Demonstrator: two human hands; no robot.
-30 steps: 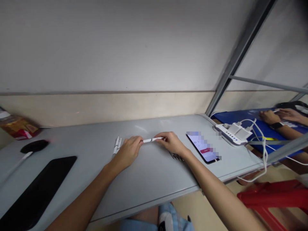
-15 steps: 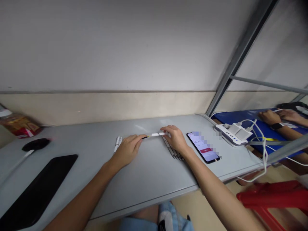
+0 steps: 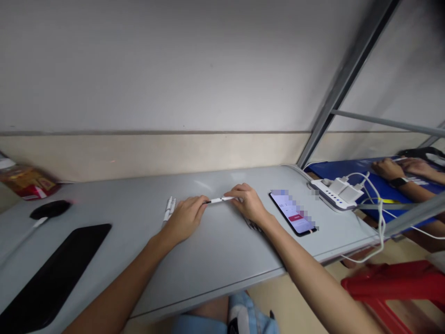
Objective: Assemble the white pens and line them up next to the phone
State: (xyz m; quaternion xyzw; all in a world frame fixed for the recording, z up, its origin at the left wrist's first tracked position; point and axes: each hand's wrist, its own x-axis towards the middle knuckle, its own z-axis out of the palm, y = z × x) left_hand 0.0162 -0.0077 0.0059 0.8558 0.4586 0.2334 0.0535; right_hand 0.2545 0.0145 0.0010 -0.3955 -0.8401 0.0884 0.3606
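Note:
Above the desk, a white pen barrel (image 3: 225, 199) spans the gap between my hands, with a dark pen refill (image 3: 208, 202) at its left end. My left hand (image 3: 189, 211) pinches the refill, and its fingers cover most of it. Fingers and thumb of my right hand (image 3: 248, 203) close on the barrel's right part. Beside the left wrist lie several white pen pieces (image 3: 169, 208), partly hidden. Slim grey pen pieces (image 3: 253, 225) lie under the right hand and wrist, mostly covered.
A lit phone (image 3: 293, 212) and a power strip (image 3: 333, 194) with chargers lie to the right. On the left are a black slab (image 3: 59, 273), a dark round object (image 3: 50, 209) and a jar (image 3: 28, 181). Another person's hands (image 3: 399, 169) rest on a blue surface.
The gap between refill and barrel has closed; the refill's tip no longer shows. My right hand has shifted left and slightly nearer, bringing the barrel against my left fingers.

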